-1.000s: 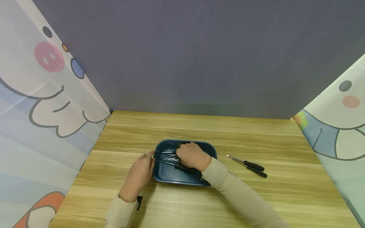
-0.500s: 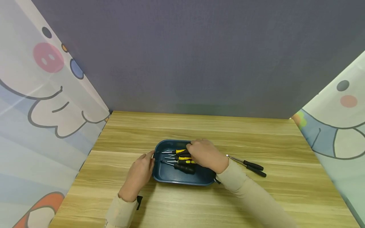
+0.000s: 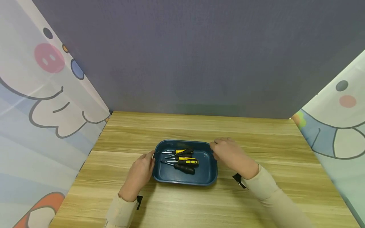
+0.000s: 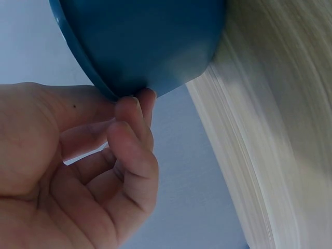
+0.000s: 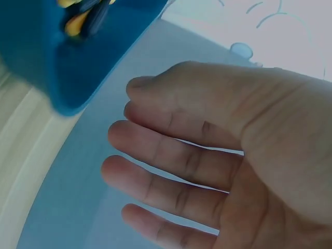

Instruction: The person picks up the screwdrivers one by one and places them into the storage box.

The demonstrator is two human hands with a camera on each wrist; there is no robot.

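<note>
In the head view, a dark blue plastic tray [image 3: 185,182] stands on the table with several screwdrivers lying in it. Some have yellow-and-black handles, like the screwdriver [image 3: 188,162] in the middle; a thicker black-handled screwdriver [image 3: 184,168] lies nearest the front. My left hand [image 3: 139,172] pinches the tray's left end; thumb and fingertips meet at the rim in the left wrist view. My right hand [image 3: 232,156] is over the tray's right end, holding nothing. Seen from the right wrist, its fingers [image 5: 150,179] are nearly straight and apart from the tray [image 5: 111,67].
A wood-grain table [image 3: 182,205] lies under everything. Behind it rises a grey panel [image 3: 182,63], with cartoon-printed curtains [image 3: 48,126] at the sides. A black strap piece [image 3: 239,180] shows by the right wrist.
My right hand has left the screwdrivers in the tray and moved right to its right end. The two screwdrivers lying right of the tray are now hidden behind that hand and sleeve.
</note>
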